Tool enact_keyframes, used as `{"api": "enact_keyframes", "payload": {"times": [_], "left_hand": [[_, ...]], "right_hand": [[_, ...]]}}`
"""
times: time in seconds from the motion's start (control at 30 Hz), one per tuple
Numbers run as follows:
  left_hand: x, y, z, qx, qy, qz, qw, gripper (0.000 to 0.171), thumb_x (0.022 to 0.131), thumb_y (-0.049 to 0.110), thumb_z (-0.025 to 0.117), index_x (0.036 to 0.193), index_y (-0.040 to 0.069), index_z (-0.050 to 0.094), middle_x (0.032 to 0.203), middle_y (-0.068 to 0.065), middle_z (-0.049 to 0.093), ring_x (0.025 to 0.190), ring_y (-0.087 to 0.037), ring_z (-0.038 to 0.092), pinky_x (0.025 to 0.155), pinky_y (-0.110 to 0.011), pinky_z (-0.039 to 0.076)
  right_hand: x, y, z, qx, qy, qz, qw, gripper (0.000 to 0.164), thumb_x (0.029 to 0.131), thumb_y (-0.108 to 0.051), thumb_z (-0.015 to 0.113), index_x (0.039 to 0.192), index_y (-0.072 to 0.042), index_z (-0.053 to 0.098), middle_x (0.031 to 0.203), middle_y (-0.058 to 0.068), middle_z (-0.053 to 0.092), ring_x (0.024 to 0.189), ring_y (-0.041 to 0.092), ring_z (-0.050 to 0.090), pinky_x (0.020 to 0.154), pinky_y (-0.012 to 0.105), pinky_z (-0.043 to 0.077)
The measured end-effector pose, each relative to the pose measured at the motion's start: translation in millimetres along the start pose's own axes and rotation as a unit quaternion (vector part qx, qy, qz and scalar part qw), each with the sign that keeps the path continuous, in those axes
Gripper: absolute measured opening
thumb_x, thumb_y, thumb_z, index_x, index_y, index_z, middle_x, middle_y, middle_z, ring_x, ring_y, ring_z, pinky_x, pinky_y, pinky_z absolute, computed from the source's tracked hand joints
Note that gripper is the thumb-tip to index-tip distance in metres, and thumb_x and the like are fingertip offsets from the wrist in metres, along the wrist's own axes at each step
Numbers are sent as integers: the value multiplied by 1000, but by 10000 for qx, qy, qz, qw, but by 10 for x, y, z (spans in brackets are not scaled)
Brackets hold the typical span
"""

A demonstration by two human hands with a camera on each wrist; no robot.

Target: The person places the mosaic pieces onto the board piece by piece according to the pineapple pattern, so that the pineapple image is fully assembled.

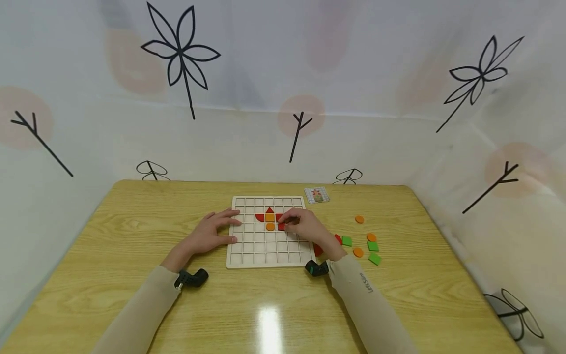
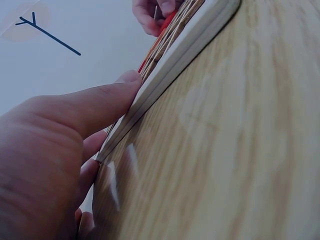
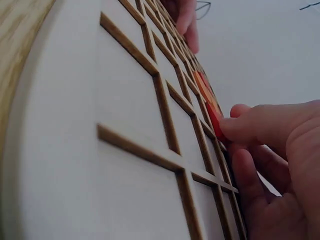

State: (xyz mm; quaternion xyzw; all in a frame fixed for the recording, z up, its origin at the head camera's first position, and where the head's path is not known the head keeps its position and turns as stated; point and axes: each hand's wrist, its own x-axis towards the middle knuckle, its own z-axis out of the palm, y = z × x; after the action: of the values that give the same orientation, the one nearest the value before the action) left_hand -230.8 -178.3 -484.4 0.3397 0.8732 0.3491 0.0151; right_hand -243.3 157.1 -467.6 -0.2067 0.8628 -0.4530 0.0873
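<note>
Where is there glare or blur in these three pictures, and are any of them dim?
Head view: a bright white glare streak on the near part of the table, clear of the coloured pieces; left wrist view: dimmer, with soft wood grain toward the right; right wrist view: also dimmer, the closest rim of the board blurred.

Head view: the right hand [image 1: 306, 227] hides part of the board [image 1: 260, 249] under its palm and partly covers the red piece [image 1: 281, 226] at its fingertips, outline not readable; two red pieces [image 1: 318, 250] behind the fingers are partly hidden by the wrist. Print on the card [image 1: 316, 195] beyond the right fingers: too small for detail. Left wrist view: frame edges crop the left hand [image 2: 55, 145] behind its fingers, and the board beyond them.
</note>
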Motion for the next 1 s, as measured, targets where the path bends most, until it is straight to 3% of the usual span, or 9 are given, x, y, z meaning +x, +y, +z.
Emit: {"api": "enact_keyframes", "payload": {"times": [0.4, 0.67, 1.0], "left_hand": [[11, -9, -2, 55, -10, -41, 10000, 44, 90, 34, 75, 128, 14, 67, 154, -9, 42, 146, -32, 29, 115, -59, 12], [0, 3, -13, 29, -19, -47, 10000, 44, 90, 34, 75, 128, 14, 67, 154, -9, 42, 146, -32, 29, 115, -60, 11], [-4, -3, -5, 29, -36, -19, 10000, 44, 90, 32, 75, 128, 12, 67, 155, -9, 42, 146, -32, 29, 115, -59, 11]], "right_hand": [[-4, -4, 22, -38, 92, -41, 9999, 13, 91, -6, 72, 99, -15, 76, 104, -1, 68, 88, 18, 61, 82, 34, 51], [-6, -7, 16, -45, 84, -32, 9999, 11, 90, -7, 74, 95, -16, 79, 109, -2, 68, 104, 18, 62, 90, 37, 50], [-45, 33, -153, 725, 115, 156, 9972, 15, 95, -4, 67, 105, -8, 76, 113, 3, 69, 101, 22, 62, 88, 35, 51]]}}
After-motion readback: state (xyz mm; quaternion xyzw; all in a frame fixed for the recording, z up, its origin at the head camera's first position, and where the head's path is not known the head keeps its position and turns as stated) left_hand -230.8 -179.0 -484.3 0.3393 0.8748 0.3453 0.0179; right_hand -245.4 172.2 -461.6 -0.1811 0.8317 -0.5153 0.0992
